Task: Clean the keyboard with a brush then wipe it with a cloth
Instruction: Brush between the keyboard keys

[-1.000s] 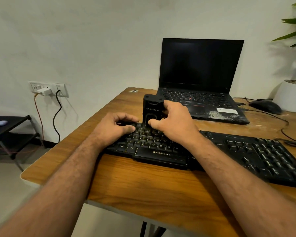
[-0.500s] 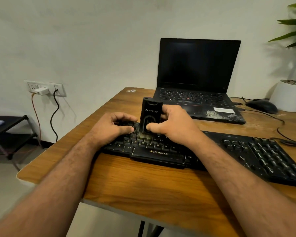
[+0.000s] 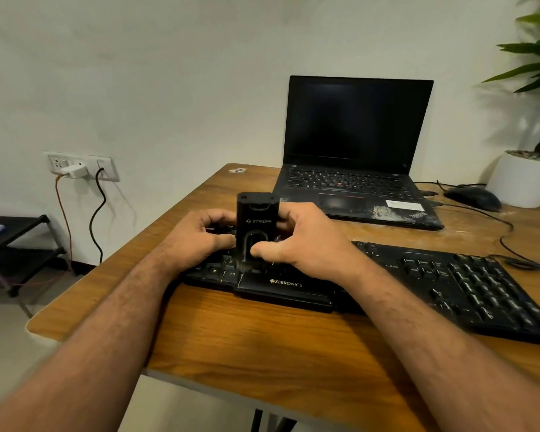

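Note:
A black Zebronics keyboard (image 3: 468, 285) lies across the wooden desk (image 3: 262, 338). My right hand (image 3: 303, 241) grips a black block-shaped brush (image 3: 256, 219), held upright with its bristle end down on the keys near the keyboard's left front. My left hand (image 3: 200, 238) rests curled on the keyboard's left end, fingers bent onto the keys beside the brush. No cloth is in view.
An open black laptop (image 3: 356, 145) stands behind the keyboard. A black mouse (image 3: 473, 198) with its cable and a white plant pot (image 3: 524, 182) sit at the far right. A wall socket (image 3: 78, 166) with cables and a low black shelf (image 3: 13, 241) are left of the desk.
The brush has moved toward me, from the keyboard's back rows down to its front rows. My left hand stayed on the keyboard's left end.

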`<state>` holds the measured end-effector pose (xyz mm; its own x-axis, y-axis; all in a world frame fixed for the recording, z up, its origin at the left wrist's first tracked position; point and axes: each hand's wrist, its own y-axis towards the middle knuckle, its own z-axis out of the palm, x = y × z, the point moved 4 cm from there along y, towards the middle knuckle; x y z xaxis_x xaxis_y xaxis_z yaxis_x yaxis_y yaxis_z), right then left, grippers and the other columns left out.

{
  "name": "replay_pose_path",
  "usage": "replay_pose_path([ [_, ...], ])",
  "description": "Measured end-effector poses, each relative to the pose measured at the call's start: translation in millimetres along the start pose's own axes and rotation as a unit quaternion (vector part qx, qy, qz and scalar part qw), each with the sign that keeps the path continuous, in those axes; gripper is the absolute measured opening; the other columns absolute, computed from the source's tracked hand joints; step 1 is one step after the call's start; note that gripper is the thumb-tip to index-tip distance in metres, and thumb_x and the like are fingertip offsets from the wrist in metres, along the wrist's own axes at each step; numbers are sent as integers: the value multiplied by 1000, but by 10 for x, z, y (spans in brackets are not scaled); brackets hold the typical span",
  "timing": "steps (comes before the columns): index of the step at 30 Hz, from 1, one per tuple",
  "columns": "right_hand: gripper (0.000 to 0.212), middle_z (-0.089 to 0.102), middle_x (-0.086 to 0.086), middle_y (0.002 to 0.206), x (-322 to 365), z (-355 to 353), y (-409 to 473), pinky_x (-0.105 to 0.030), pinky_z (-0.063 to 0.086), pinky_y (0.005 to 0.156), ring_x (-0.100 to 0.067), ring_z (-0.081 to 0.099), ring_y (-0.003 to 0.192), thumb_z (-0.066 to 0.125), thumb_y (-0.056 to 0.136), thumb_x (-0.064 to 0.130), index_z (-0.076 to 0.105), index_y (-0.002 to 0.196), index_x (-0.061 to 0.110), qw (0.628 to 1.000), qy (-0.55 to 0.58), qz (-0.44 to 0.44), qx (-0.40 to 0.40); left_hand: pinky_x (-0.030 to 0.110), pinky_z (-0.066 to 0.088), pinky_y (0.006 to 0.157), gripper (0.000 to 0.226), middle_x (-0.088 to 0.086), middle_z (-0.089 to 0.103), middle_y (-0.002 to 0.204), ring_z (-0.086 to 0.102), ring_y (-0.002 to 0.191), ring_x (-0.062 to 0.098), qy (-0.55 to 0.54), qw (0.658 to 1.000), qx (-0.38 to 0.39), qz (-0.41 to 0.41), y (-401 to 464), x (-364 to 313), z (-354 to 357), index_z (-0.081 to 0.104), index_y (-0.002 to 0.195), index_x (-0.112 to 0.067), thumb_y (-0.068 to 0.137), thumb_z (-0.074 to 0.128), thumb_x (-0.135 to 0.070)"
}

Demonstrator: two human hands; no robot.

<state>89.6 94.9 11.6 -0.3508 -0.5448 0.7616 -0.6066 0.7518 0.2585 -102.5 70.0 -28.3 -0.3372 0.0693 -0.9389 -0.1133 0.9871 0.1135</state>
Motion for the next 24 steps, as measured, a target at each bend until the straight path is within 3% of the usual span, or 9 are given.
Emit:
replay_pose_path([
  [5, 42, 71, 11, 98, -35, -78, 48, -22, 53, 70, -2, 65, 75, 79, 79, 26, 66, 118, 30, 995, -55, 13, -78, 39, 60, 80, 39, 3, 76, 105, 74, 93, 25, -25, 999, -24, -1, 8, -1, -14, 75, 106, -27, 82, 72, 3],
  [9, 43, 72, 15, 102, -7, 5, 11, -15, 54, 77, 3, 67, 87, 82, 77, 24, 67, 117, 31, 999, -18, -6, -26, 39, 59, 79, 38, 6, 76, 105, 74, 93, 25, -21, 999, -24, 11, 5, -19, -19, 74, 108, -21, 82, 70, 7],
  [11, 43, 72, 15, 100, -4, 29, 33, -11, 50, 67, 4, 65, 78, 80, 78, 24, 66, 118, 30, 998, -40, -8, -42, 36, 60, 75, 37, 5, 76, 102, 74, 90, 25, -21, 999, -26, 3, 7, -12, -23, 73, 108, -20, 83, 69, 7],
  [13, 42, 71, 11, 97, -32, -33, 71, -16, 51, 64, 1, 64, 68, 78, 80, 23, 65, 119, 29, 995, -52, 15, -83, 32, 60, 72, 35, 4, 77, 101, 75, 87, 24, -19, 999, -30, -8, -1, -12, -16, 74, 107, -22, 84, 69, 4],
  [16, 44, 72, 12, 98, -35, -58, 51, -14, 51, 67, 3, 65, 76, 80, 78, 22, 66, 119, 30, 997, -28, 20, -69, 32, 61, 72, 33, 5, 77, 100, 75, 86, 25, -10, 1000, -27, -10, -15, -22, -2, 74, 106, -23, 86, 68, 2],
  [19, 46, 72, 14, 105, 25, 46, 1, -19, 53, 83, 2, 66, 94, 82, 76, 23, 67, 119, 29, 999, -17, 2, -34, 37, 61, 76, 30, 6, 77, 98, 75, 87, 27, 0, 1000, -16, -5, -20, -35, 8, 74, 107, -19, 87, 67, 2],
  [24, 42, 71, 12, 100, -19, -81, 59, -28, 57, 82, -4, 65, 90, 80, 77, 26, 66, 117, 28, 992, -57, 18, -107, 28, 59, 71, 31, 1, 78, 97, 75, 86, 21, 11, 1000, -22, -13, -27, -38, 13, 74, 106, -26, 89, 67, -1],
])
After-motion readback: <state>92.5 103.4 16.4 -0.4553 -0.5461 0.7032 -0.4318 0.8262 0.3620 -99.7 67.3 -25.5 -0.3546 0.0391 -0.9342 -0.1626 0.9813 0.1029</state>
